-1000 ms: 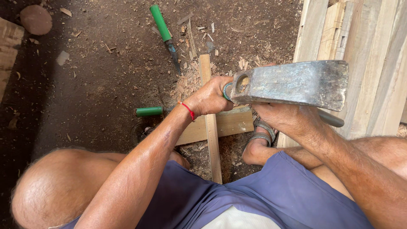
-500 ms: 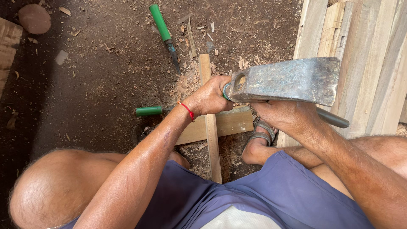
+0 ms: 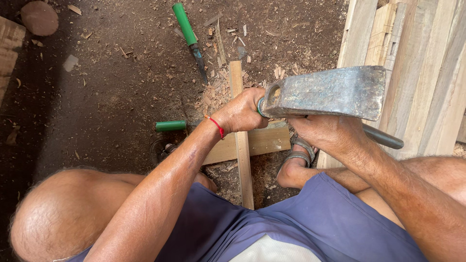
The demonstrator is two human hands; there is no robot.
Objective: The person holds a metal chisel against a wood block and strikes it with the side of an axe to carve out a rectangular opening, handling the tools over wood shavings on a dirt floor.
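My left hand (image 3: 241,114), with a red thread at the wrist, is closed around a tool whose green handle end just shows at the fist. It is held over a narrow wooden strip (image 3: 236,77) that crosses a wider plank (image 3: 266,140) on the dirt floor. My right hand (image 3: 321,133) grips the dark handle of a worn metal hatchet (image 3: 325,92). The hatchet's head lies flat, just right of my left fist and close to the tool's end. The tool's tip is hidden under my hand.
A green-handled chisel (image 3: 187,30) lies on the ground beyond the strip, and another green handle (image 3: 171,126) lies left of the plank. Pale boards (image 3: 417,63) are stacked at the right. My sandalled foot (image 3: 295,162) rests beside the plank. Wood chips cover the ground.
The hatchet head has shifted slightly up and to the left, closer to my left fist. My left hand has stayed on the strip.
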